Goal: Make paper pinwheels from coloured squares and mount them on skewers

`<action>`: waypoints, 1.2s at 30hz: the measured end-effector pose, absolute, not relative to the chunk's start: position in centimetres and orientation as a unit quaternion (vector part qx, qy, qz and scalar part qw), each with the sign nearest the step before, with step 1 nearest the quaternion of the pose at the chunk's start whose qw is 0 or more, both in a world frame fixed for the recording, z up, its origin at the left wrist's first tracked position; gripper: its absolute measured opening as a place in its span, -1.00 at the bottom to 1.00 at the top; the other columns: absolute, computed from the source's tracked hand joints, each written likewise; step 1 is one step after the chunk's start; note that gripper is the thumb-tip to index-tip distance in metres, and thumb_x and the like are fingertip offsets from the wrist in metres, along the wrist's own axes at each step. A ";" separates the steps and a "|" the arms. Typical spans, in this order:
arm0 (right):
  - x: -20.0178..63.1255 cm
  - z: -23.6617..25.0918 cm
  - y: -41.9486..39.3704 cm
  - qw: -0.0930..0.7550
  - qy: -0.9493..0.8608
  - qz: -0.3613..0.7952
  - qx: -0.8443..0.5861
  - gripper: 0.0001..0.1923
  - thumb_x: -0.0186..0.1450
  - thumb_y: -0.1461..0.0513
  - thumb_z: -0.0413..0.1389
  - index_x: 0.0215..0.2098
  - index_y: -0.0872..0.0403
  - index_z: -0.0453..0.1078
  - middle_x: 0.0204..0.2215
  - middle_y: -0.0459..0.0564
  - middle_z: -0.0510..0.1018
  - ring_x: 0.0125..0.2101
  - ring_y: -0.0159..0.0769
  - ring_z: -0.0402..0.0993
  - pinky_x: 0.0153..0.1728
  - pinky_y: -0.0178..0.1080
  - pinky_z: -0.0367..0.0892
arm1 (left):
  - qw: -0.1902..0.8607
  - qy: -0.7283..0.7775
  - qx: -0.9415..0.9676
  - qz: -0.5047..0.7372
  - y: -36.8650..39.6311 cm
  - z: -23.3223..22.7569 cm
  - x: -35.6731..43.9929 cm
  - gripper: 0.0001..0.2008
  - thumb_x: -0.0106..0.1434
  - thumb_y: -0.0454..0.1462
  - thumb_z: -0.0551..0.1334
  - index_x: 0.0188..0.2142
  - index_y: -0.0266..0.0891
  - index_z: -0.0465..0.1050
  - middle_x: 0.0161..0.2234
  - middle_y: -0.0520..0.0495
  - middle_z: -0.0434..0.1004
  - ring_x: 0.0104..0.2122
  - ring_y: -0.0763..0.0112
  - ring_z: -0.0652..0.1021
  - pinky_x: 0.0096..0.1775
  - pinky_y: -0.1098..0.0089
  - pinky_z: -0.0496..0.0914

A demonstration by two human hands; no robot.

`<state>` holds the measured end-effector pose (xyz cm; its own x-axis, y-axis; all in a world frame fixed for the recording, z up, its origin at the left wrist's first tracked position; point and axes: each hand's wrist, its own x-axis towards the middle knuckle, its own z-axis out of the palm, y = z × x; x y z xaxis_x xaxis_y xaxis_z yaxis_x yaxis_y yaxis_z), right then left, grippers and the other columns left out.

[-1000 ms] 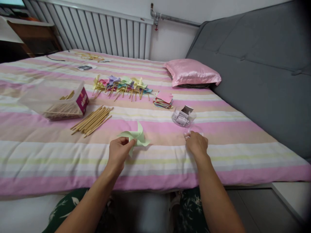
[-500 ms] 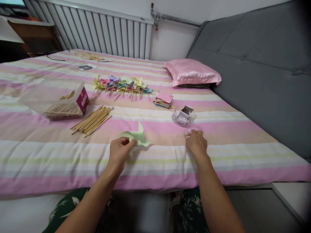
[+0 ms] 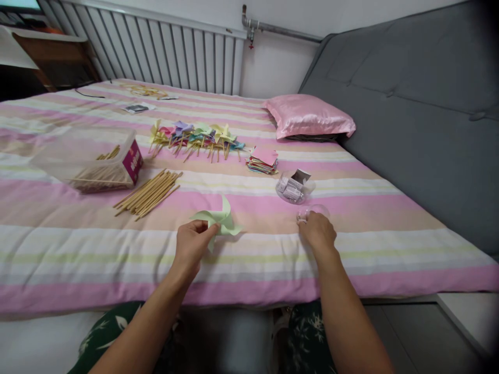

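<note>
While pinched, pinwheel (image 3: 220, 221) above left hand (image 3: 191, 245).

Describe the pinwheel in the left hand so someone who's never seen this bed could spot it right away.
On the pink striped bed, look at the near edge, where the left hand pinches a pale green paper pinwheel. Unlike the colourful finished pinwheels lying farther back on their sticks, this one is alone, single-coloured and has no stick.

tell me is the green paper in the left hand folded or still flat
Folded. The green paper pinched by the left hand has curled blades meeting at its centre, a pinwheel shape.
</note>
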<state>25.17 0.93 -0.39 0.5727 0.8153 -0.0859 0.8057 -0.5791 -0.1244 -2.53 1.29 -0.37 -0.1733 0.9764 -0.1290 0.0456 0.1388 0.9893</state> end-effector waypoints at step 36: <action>25.0 0.2 0.9 0.124 -0.458 0.046 -0.879 -0.72 0.20 0.09 0.02 -0.29 0.11 0.41 -0.31 0.09 0.55 -0.23 -0.11 0.45 -0.34 -0.24 0.20 | 0.470 0.586 0.444 0.489 1.1 -0.2 -2.4 -0.76 -0.09 -0.21 0.31 -0.69 -0.29 0.33 -0.74 0.15 0.17 -0.70 0.62 0.17 -0.63 0.51 0.00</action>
